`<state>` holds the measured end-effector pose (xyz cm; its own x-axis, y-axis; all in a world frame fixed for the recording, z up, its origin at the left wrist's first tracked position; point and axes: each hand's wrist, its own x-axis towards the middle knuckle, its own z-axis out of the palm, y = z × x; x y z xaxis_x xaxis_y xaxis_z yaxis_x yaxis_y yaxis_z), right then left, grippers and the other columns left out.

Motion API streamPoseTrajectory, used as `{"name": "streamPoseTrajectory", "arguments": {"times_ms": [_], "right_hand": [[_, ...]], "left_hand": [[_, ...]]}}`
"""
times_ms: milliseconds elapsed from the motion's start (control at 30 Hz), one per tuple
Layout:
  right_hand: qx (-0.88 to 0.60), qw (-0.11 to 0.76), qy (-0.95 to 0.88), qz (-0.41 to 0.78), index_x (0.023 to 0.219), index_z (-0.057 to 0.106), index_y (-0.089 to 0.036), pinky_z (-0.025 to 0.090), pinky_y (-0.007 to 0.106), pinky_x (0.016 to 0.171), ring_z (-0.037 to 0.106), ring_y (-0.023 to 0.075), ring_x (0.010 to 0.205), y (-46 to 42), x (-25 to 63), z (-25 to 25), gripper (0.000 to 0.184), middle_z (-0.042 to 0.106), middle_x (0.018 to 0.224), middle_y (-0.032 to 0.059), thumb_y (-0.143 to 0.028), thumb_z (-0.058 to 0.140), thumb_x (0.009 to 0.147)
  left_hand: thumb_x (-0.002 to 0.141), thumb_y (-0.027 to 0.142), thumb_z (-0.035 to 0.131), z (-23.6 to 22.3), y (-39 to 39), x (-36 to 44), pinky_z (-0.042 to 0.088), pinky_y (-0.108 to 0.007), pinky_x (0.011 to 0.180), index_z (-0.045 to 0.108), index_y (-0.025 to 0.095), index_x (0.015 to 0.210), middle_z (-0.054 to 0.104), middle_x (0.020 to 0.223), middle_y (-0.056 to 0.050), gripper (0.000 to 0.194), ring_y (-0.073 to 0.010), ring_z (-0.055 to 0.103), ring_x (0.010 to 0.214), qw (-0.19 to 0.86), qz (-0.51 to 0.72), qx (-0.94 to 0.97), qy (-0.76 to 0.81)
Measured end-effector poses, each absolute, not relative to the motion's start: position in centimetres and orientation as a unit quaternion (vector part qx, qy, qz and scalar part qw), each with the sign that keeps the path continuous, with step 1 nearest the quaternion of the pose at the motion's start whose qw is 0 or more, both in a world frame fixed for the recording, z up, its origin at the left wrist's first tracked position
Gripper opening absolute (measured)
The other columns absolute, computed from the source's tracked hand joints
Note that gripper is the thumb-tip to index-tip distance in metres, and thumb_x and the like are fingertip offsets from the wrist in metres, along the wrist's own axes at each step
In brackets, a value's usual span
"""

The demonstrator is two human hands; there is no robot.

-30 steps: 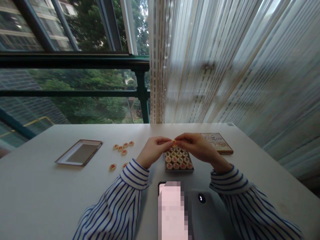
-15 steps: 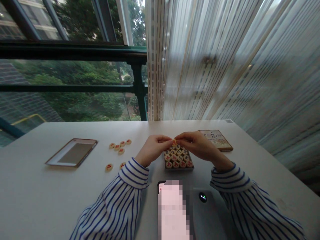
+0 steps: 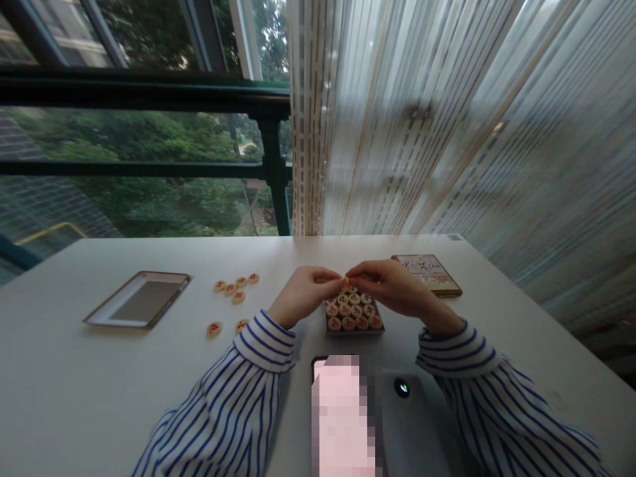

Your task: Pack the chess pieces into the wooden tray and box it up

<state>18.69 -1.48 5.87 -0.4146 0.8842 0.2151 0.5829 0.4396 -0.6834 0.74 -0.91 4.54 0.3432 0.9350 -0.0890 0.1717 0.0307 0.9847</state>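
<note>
Over the far part of a box (image 3: pixel 356 331) filled with rows of round Chinese chess pieces, my two hands meet at the fingertips. Between them they pinch one Chinese chess piece (image 3: pixel 346 283) with a red character. My left hand (image 3: pixel 305 291) grips it from the left, thumb and forefinger closed. From the other side my right hand (image 3: pixel 392 288) does the same. The pieces in the box lie face up, some marked red, some black. My fingers hide the box's far rows.
Several loose chess pieces (image 3: pixel 239 297) lie left of the box, one partly behind my left sleeve. A shallow tray-like lid (image 3: pixel 139 301) is farther left. A flat printed case (image 3: pixel 432 275) lies behind my right hand. A phone (image 3: pixel 342 411) and a grey device (image 3: pixel 412 424) are in front.
The view has shifted slightly, so everything sits a little higher in the picture. Both hands keep their pinch on the chess piece over the box.
</note>
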Motion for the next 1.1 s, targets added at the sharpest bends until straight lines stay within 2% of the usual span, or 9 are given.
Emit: {"name": "streamPoseTrajectory", "arguments": {"times_ms": [233,367,667,1100], "right_hand": [[-0.457,0.287,-0.805,0.248,0.087,0.066,-0.017,0.044,0.023,0.062,0.059,0.0119,0.068,-1.52,18.77,5.86,0.022,0.067,0.076,0.0023,-0.031,0.052,0.079],[-0.441,0.274,-0.821,0.237,0.093,0.064,-0.017,0.044,0.023,0.063,0.059,0.0116,0.069,-1.74,18.69,6.10,0.024,0.067,0.079,0.0024,-0.033,0.050,0.080],[-0.443,0.229,-0.859,0.117,0.097,0.063,-0.019,0.042,0.025,0.067,0.058,0.0136,0.075,-1.81,18.33,6.19,0.022,0.066,0.085,0.0034,-0.030,0.051,0.081],[-0.418,0.213,-0.882,0.048,0.101,0.061,-0.018,0.043,0.029,0.074,0.057,0.0168,0.082,-1.83,18.52,5.90,0.025,0.065,0.090,0.0070,-0.030,0.050,0.082]], "left_hand": [[0.070,0.028,0.063,4.45,-0.73,0.37,0.045,-0.023,0.063,0.069,0.011,0.086,0.068,0.076,-0.007,0.024,-0.0104,0.056,0.065,0.560,0.336,0.612,0.446],[0.070,0.027,0.063,4.67,-0.85,0.56,0.045,-0.024,0.063,0.069,0.010,0.084,0.067,0.072,-0.007,0.023,-0.0103,0.055,0.062,0.548,0.348,0.599,0.469],[0.068,0.026,0.064,4.28,-0.75,0.92,0.045,-0.024,0.061,0.068,0.009,0.082,0.067,0.071,-0.007,0.022,-0.0098,0.056,0.061,0.553,0.373,0.578,0.471],[0.067,0.028,0.065,3.82,-0.55,0.89,0.045,-0.028,0.067,0.069,0.009,0.082,0.069,0.080,-0.011,0.025,-0.0143,0.059,0.069,0.527,0.382,0.595,0.470]]}}
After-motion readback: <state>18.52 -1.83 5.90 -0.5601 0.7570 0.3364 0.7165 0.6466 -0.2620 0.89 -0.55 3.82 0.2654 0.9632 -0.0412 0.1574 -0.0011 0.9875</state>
